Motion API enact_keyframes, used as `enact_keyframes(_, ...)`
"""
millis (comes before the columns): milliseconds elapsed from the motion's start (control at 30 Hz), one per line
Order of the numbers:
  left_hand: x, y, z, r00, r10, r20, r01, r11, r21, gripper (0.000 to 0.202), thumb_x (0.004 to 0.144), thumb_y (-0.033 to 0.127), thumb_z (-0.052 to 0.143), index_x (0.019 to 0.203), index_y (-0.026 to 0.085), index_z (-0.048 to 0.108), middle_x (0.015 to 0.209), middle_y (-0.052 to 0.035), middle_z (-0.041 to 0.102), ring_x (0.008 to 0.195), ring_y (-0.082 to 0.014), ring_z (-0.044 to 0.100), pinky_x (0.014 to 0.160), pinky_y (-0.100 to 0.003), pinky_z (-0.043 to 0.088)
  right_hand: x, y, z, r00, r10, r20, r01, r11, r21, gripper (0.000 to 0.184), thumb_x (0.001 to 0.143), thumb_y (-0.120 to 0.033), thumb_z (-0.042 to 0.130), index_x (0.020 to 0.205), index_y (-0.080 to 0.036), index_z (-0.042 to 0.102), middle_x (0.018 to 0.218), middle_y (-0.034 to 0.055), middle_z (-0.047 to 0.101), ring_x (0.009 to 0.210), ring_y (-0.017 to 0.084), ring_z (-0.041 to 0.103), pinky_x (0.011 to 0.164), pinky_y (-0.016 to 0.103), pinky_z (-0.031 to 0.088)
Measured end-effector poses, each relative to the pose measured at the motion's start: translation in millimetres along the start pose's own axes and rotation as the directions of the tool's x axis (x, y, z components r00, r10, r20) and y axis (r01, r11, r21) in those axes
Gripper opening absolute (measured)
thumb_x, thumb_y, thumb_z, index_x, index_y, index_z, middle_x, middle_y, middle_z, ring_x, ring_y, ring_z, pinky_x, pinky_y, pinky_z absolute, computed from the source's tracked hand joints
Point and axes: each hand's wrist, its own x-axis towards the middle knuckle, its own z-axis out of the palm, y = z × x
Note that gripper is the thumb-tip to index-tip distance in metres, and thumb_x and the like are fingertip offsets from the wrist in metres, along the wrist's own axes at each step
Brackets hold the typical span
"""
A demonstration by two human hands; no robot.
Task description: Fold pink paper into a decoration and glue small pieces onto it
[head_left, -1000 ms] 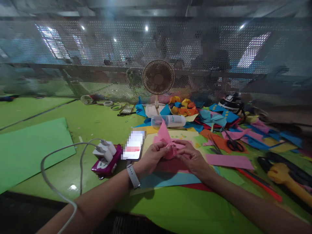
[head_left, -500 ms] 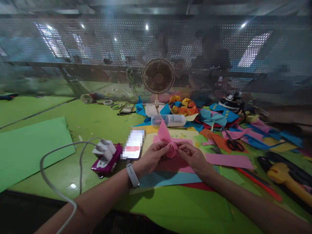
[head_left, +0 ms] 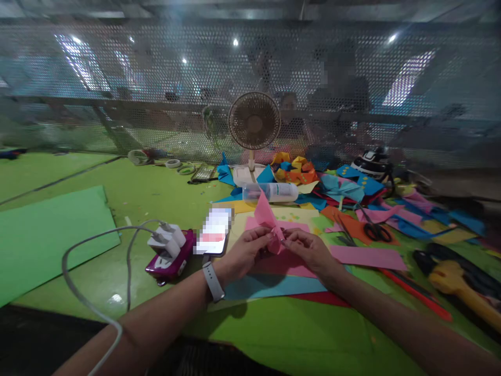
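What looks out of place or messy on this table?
The clear bottle lies on its side behind the pink folded paper held by the left hand and right hand. Coloured paper scraps sprawl in a loose heap around the scissors.

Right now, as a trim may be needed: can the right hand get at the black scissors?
Probably yes: the scissors lie uncovered on paper scraps near the right hand, only flat sheets between. That hand and the left hand pinch the pink folded paper, so it must let go first.

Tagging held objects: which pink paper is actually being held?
The folded pink paper, pinched by left hand and right hand; the pink sheet and pink strip lie flat.
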Motion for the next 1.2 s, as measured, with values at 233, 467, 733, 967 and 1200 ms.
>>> enact_keyframes(233,-3,4,5.2,1.0,-0.005,-0.024,0.004,0.999,-0.038,0.021,0.068,0.025,0.074,0.081,0.012,0.064,0.074,-0.0021,0.064,0.066,-0.0099,0.058,0.071,-0.024,0.043,-4,-9,4,0.998,0.052,-0.027,-0.051,0.998,0.041,0.024,0.074,-0.043,0.064,0.069,-0.019,0.062,0.082,0.0029,0.063,0.081,0.017,0.055,0.067,0.027,0.041)
enact_keyframes(467,-3,4,4.6,0.999,-0.021,-0.027,0.02,1.0,-0.018,0.024,0.066,0.026,0.075,0.084,0.013,0.064,0.074,-0.0014,0.065,0.065,-0.0095,0.058,0.066,-0.022,0.042,-4,-8,6,0.998,0.062,-0.02,-0.061,0.996,0.072,0.025,0.074,-0.044,0.064,0.071,-0.018,0.061,0.075,0.0016,0.062,0.072,0.014,0.054,0.063,0.025,0.04)
enact_keyframes(733,-5,1,4.5,0.998,0.05,0.031,-0.053,0.994,0.101,0.026,0.069,0.03,0.073,0.086,0.013,0.063,0.071,0.0,0.06,0.06,-0.0064,0.051,0.059,-0.019,0.039,-5,-8,7,0.997,0.077,0.017,-0.078,0.994,0.074,0.027,0.073,-0.044,0.062,0.071,-0.018,0.059,0.073,0.0018,0.064,0.067,0.014,0.055,0.062,0.026,0.042)
enact_keyframes(967,-5,-1,6.2,0.996,0.095,0.0,-0.093,0.977,0.194,0.026,0.069,0.035,0.072,0.077,0.012,0.063,0.062,0.0013,0.055,0.056,-0.0066,0.045,0.057,-0.02,0.034,-8,-19,13,0.999,0.04,0.024,-0.041,0.998,0.038,0.021,0.074,-0.038,0.062,0.068,-0.017,0.058,0.07,0.0003,0.06,0.067,0.013,0.053,0.064,0.025,0.042)
enact_keyframes(1200,-4,-2,6.1,0.993,0.115,0.019,-0.116,0.966,0.23,0.025,0.073,0.036,0.068,0.073,0.011,0.062,0.063,-0.0003,0.055,0.055,-0.0068,0.042,0.055,-0.021,0.031,-8,-12,13,0.999,0.025,0.025,-0.026,0.999,0.038,0.019,0.076,-0.036,0.061,0.07,-0.018,0.059,0.073,0.0007,0.062,0.07,0.014,0.056,0.065,0.026,0.043)
